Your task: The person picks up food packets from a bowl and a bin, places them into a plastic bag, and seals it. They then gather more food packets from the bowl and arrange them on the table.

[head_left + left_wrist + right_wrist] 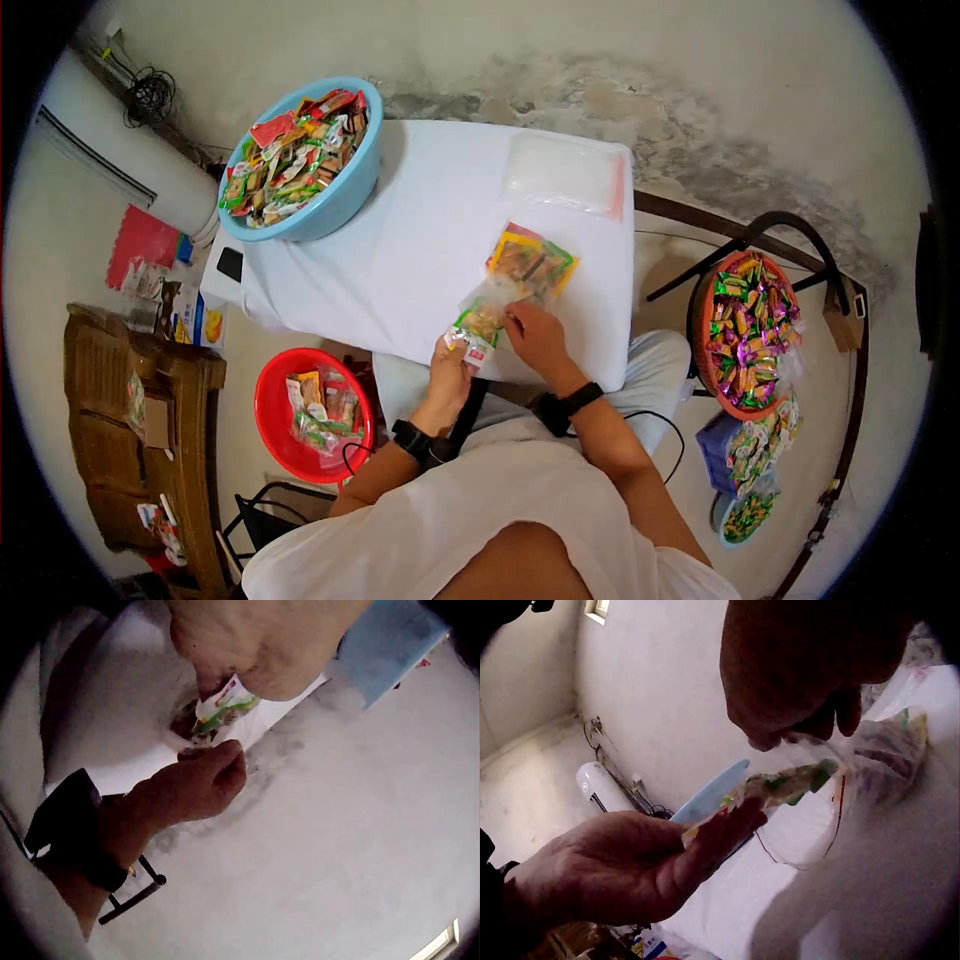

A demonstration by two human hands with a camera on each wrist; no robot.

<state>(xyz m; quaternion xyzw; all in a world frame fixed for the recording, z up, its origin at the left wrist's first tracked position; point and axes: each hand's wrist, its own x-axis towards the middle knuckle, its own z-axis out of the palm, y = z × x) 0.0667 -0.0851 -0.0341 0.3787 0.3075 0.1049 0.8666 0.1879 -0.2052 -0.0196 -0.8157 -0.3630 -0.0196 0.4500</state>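
My left hand (450,378) grips one end of a green-and-white snack packet (480,325) over the near edge of the table. Beside it, my right hand (537,338) pinches the mouth of a clear plastic bag (885,761) that has a red line along its opening. Yellow-and-green packets (528,265) with brown contents show through the bag, which lies on the white cloth. In the right wrist view the held packet (780,787) points at the bag's mouth, its tip overlapping the clear film. My right fingertips are partly hidden there.
Flat clear bags (565,178) lie at the table's far right. A blue basin (368,180) full of packets stands at the far left, near a phone (230,263). Below are a red basin (268,440) with packets and, on the right, a basket (703,350) of wrapped sweets.
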